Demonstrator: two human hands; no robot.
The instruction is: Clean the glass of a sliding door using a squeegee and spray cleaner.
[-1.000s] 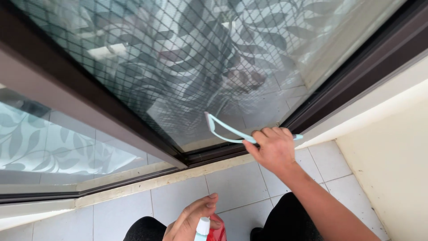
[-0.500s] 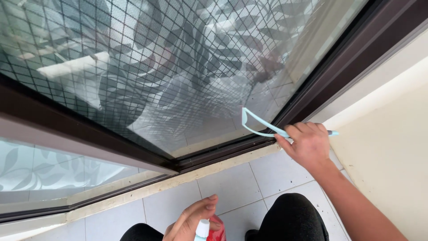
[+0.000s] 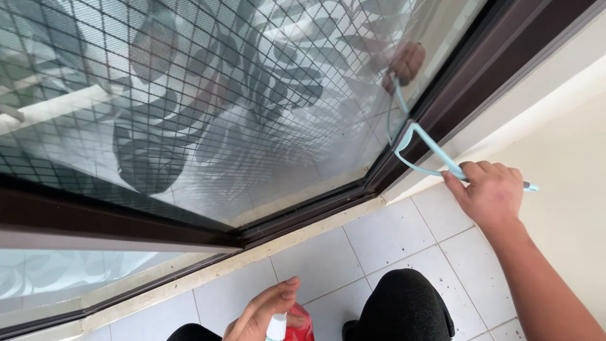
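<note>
My right hand (image 3: 489, 192) grips the handle of a light blue squeegee (image 3: 424, 151). Its blade end rests against the lower right corner of the glass pane (image 3: 252, 113), beside the dark brown frame (image 3: 467, 76). The pane has a wire mesh pattern and reflects my hand and the tool. My left hand (image 3: 262, 312) is at the bottom edge, wrapped around a spray bottle (image 3: 290, 325) with a white nozzle and a red body. Most of the bottle is out of view.
A dark sliding track (image 3: 303, 215) runs under the pane above a cream sill. White floor tiles (image 3: 391, 246) carry dark specks. My black-clad knees (image 3: 404, 306) are at the bottom. A cream wall (image 3: 568, 139) stands at right. A lower frosted leaf-pattern pane (image 3: 57, 284) lies at left.
My right hand has carried the squeegee rightward along the bottom of the pane into its right corner. The left hand with the bottle stays low, barely moved.
</note>
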